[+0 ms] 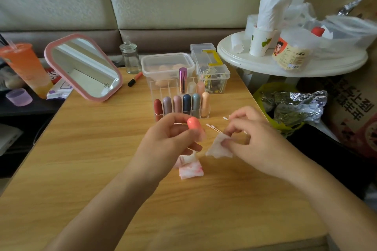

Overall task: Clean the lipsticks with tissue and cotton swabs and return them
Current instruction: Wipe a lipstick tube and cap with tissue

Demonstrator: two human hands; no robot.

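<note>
Two hands meet above the wooden surface (81, 148). Well to the left of the left hand and farther from the person, an orange drink cup (26, 69) stands, and a pink-framed mirror (83, 67) leans beside it. The left hand (173, 138) has its fingers curled round a coral lipstick (193, 123), whose rounded end pokes up above the fingertips. Just below that hand, nearer the person, a folded tissue stained pink (190, 170) lies on the surface. Beyond both hands stands a clear acrylic organizer (181, 99) with a row of capped lipsticks upright in its compartments. Between the hands, a little beyond them, white cotton swabs (213, 127) lie on the surface. The right hand (251, 134) has its fingers bent and pinches a crumpled white tissue piece (219, 146) between thumb and fingertips, close to the lipstick but not touching it. I cannot tell whether this hand also holds a swab.
</note>
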